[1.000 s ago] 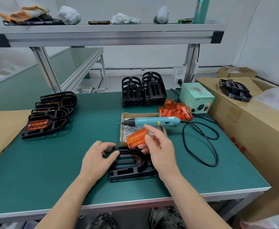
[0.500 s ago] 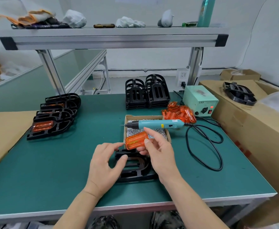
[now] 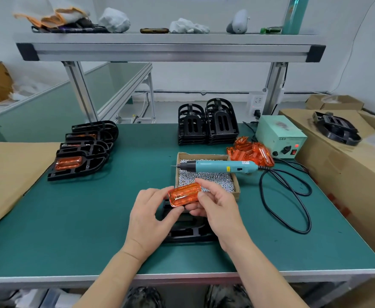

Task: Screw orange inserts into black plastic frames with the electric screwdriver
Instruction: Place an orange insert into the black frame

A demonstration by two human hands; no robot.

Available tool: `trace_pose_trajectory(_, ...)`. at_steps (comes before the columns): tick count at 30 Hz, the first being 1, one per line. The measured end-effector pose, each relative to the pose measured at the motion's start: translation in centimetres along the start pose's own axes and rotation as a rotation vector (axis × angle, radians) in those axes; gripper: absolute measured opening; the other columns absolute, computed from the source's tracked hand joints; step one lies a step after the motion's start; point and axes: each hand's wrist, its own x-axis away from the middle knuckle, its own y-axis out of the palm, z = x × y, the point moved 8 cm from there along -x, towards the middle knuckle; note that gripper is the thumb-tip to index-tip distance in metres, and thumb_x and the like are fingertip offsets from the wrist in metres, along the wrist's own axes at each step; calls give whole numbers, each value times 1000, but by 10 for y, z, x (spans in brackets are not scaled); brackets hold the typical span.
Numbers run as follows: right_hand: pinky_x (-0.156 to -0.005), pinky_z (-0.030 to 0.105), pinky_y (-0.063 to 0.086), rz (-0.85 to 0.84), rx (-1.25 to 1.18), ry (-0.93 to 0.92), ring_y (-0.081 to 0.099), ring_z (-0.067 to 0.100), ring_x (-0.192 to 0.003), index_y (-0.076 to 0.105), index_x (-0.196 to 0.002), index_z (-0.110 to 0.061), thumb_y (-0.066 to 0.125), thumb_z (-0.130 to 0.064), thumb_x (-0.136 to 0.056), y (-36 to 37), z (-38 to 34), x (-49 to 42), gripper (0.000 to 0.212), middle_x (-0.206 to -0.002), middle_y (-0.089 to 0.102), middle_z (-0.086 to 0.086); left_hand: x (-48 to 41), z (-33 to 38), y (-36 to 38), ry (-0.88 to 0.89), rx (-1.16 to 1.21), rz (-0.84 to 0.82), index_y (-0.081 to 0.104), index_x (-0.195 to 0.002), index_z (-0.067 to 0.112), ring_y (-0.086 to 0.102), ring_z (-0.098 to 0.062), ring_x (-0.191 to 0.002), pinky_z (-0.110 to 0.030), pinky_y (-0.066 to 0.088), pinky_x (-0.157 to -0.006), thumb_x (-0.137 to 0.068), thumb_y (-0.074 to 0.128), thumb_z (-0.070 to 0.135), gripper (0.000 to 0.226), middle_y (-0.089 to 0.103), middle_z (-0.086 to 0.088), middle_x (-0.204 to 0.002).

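Head view gives me both hands meeting over the near middle of the green bench mat (image 3: 71,218). My left hand (image 3: 151,216) pinches the left end of one orange insert (image 3: 184,194) between thumb and fingertips, and my right hand (image 3: 217,210) pinches its right end, index finger curled over the far edge. I see the insert held tilted, just above a black frame (image 3: 188,232) that lies flat on the mat under my hands; I cannot tell whether they touch. Behind it, the electric screwdriver (image 3: 219,166) lies across the cardboard box of screws (image 3: 237,192), tip pointing left. Loose orange inserts (image 3: 250,153) are heaped beside the green power supply (image 3: 279,138). Fitted frames (image 3: 82,152) are stacked far left.
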Motion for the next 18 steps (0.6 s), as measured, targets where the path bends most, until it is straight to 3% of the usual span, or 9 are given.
trace_pose_trajectory(11, -70, 27, 59, 10, 99, 27, 75, 19, -76, 61, -131, -23, 49, -5, -104, -4, 9, -2, 35, -85, 77, 4, 1, 4, -2, 22, -1, -10, 67, -116, 23, 54, -11, -95, -13, 37, -90, -83, 62, 50, 44, 62, 15, -99)
trace_pose_trajectory(18, -67, 24, 58, 19, 104, -22, 75, 18, -75, 63, -123, -30, 51, -4, -102, -6, 3, 1, 36, -85, 77, 1, 1, 3, 1, 20, -4, -22, 62, -123, 24, 54, -10, -97, -24, 43, -89, -82, 62, 53, 50, 61, 15, -100)
